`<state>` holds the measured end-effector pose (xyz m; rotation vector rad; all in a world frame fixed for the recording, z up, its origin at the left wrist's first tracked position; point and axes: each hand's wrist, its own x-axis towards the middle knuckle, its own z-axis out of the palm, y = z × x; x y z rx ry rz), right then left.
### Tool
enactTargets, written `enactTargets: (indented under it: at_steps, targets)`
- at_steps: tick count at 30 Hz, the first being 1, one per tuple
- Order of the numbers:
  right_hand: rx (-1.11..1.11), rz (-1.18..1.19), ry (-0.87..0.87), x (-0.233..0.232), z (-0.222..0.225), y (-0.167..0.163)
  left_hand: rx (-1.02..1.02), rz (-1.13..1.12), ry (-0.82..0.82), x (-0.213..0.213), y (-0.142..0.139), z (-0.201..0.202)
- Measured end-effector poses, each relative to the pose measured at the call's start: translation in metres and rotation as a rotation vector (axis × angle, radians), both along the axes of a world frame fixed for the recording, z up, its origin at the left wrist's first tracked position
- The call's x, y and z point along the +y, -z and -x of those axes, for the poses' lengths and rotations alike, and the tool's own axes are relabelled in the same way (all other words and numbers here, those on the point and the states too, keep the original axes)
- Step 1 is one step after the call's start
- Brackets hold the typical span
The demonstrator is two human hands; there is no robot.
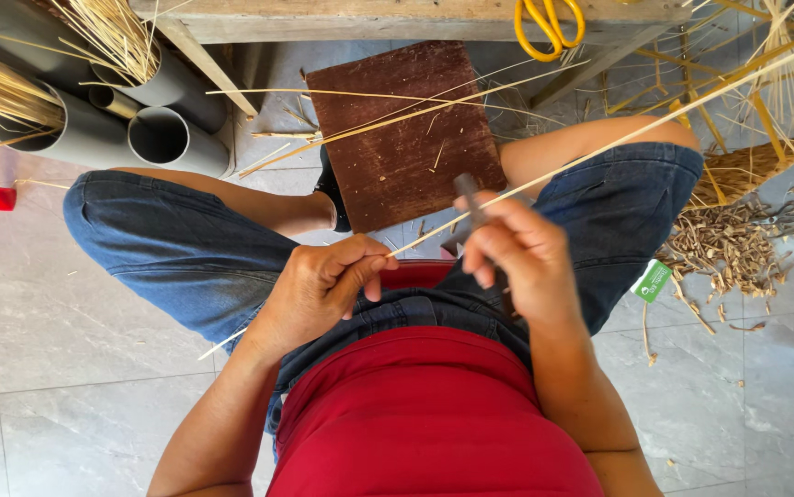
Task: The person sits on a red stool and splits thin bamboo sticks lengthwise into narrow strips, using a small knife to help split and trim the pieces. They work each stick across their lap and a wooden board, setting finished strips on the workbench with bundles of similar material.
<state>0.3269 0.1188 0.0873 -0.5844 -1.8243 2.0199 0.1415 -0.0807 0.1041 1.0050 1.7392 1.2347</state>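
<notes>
Left hand (319,285), right hand (517,253): one straw (599,147), one knife (469,198).

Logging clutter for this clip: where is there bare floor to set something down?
Bare tile lies beside the left knee, below the grey pipes, and more at the lower right. It is crowded by the pile of cut scraps at right, and around the brown board with loose straws.

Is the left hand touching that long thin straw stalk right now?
Touching. The head view shows the left hand pinching the long straw stalk between thumb and fingers, the stalk running out past both sides of the grip.
</notes>
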Motion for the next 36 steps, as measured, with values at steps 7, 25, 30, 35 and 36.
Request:
enactTargets:
  at_steps: [7, 25, 30, 35, 36]
  targets:
    - [0.252, 0.115, 0.280, 0.043, -0.015, -0.013, -0.100, 0.030, -0.016, -0.008, 0.005, 0.001]
    - [0.076, 0.023, 0.086, 0.020, -0.012, -0.007, -0.108, 0.020, 0.013, -0.002, 0.006, -0.001]
    - [-0.100, -0.013, -0.223, -0.019, 0.005, 0.006, -0.040, -0.012, 0.033, 0.007, 0.005, -0.006]
    - [-0.065, 0.022, -0.036, 0.003, -0.003, 0.004, -0.104, 0.039, -0.036, 0.000, 0.001, -0.005]
    - [-0.052, 0.016, 0.019, 0.010, -0.006, 0.002, -0.117, 0.037, -0.044, -0.003, 0.001, -0.004]
